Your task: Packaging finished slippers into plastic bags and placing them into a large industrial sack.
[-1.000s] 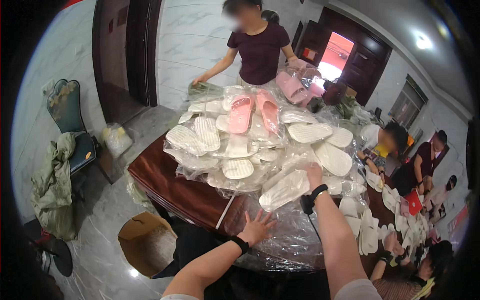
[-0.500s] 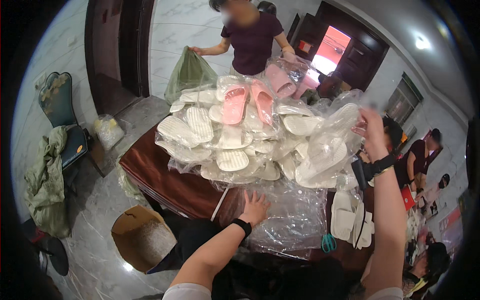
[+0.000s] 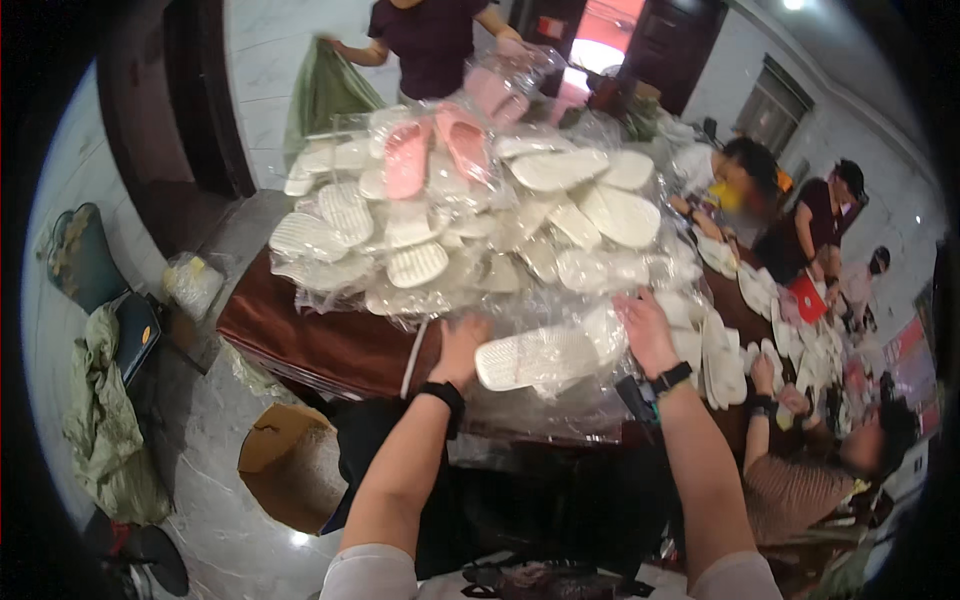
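A clear plastic bag with white slippers (image 3: pixel 540 358) lies over the flat clear bags at the table's near edge. My right hand (image 3: pixel 648 328) pinches the bag's right end. At the other end, beside the ribbed sole, is my left hand (image 3: pixel 462 348); motion blurs its fingers, so whether they hold the plastic is unclear. Just beyond both hands rises a heap of bagged white slippers (image 3: pixel 345 215), with a bagged pink pair (image 3: pixel 405 160) on top. Loose white slippers (image 3: pixel 722 362) sit right of my right hand.
A brown cloth covers the table (image 3: pixel 275 315). An open cardboard box (image 3: pixel 265 470) stands on the floor to the left, near a chair (image 3: pixel 85 260) with a green sack (image 3: pixel 105 430). Across the table a person (image 3: pixel 425 50) holds a green bag. Several people work along the right.
My right hand has brought the bagged white slippers down from the heap's right side to the near edge. My left hand has shifted off the flat bags. The view has turned rightward.
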`<state>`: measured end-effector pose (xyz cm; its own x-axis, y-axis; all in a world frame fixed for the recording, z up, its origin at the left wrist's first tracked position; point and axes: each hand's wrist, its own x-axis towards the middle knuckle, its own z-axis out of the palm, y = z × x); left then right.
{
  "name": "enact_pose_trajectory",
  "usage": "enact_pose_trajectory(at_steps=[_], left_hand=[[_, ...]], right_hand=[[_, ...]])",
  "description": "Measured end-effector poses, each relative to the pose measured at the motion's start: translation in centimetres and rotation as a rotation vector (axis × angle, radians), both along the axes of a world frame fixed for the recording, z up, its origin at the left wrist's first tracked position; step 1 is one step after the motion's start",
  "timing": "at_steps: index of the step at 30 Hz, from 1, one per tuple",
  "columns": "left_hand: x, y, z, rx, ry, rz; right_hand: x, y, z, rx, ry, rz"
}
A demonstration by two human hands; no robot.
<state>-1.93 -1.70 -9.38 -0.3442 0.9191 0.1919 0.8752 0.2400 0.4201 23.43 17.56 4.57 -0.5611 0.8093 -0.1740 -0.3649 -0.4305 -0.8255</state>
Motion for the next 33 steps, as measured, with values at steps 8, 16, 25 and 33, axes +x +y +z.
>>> enact_pose_trajectory(at_steps=[8, 16, 25, 33], left_hand=[[-0.7, -3.3, 9.1, 0.124, -0.904, 0.188], [5.7, -3.9, 4.9, 0.032, 0.201, -0.254], [4.2, -1.6, 7.5, 0.413, -0.01, 0.058], [1.6, -4.3, 10.2, 0.541, -0.181, 0.1]], right_hand=[[4.1, 0.0, -4.1, 0.246, -0.132, -0.222], [5.4, -0.2, -4.6, 0.43, -0.397, -0.336], [7.5, 1.5, -8.3, 0.784, -0.608, -0.219], [7.1, -1.3, -2.3, 0.626, -0.35, -0.161]])
